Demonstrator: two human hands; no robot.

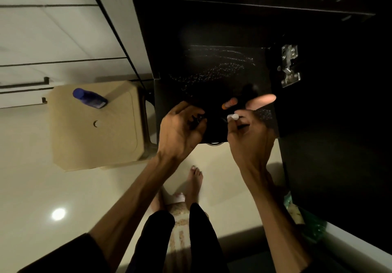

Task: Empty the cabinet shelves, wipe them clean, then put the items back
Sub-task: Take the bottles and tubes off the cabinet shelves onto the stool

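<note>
A dark open cabinet fills the upper right, and its lower shelf shows pale streaks in the dim light. At the shelf's front edge my left hand curls its fingers round a small dark item that is hard to make out. My right hand pinches a small white-tipped item. An orange-tipped item sits just beyond it, and one finger sticks out, blurred. A blue bottle lies on its side on a beige plastic stool to the left.
A metal hinge sits on the cabinet's right inner wall. The cabinet door stands dark at the right. My bare feet are on the pale glossy floor below the shelf. A green patterned thing lies on the floor at the right.
</note>
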